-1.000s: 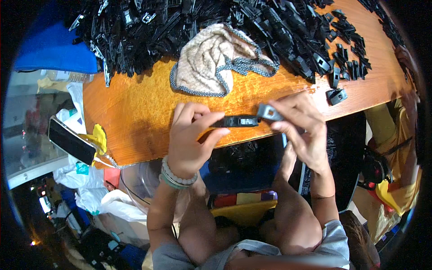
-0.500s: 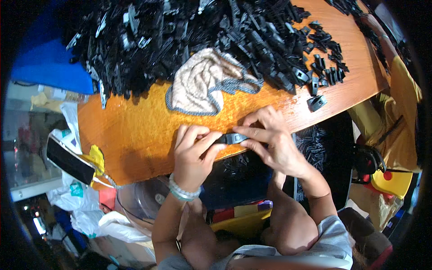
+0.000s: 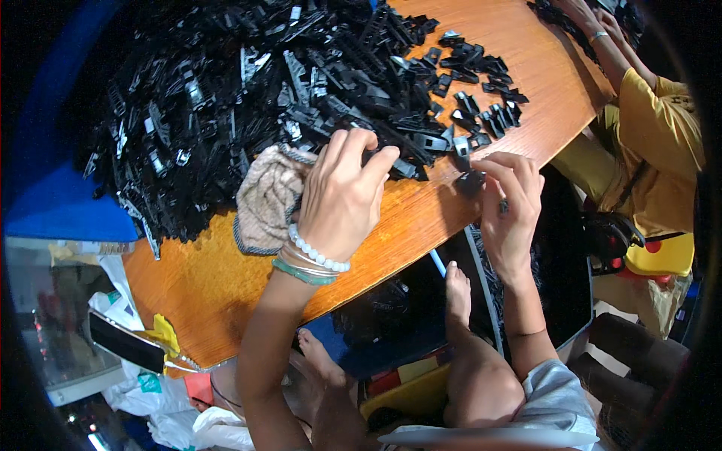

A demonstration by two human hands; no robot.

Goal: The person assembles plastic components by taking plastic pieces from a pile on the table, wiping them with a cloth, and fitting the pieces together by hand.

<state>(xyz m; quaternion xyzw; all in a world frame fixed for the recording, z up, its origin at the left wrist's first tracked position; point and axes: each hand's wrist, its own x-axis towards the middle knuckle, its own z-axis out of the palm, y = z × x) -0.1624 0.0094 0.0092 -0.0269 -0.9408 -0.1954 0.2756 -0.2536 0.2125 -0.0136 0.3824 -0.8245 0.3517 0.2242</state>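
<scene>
The left hand point(image 3: 342, 184) is half curled at one heap of black parts point(image 3: 210, 113), uncountable; the right hand point(image 3: 511, 203) is narrowly bent at one blurred dark clip point(image 3: 470, 183) by the bench's point(image 3: 180, 286) front edge. Whether either grips, I cannot tell. One cloth point(image 3: 263, 203) lies beside the left.

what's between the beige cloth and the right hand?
In the head view: the left hand, overlapping the beige cloth, then a strip of orange tabletop and a dark part by the right hand.
</scene>
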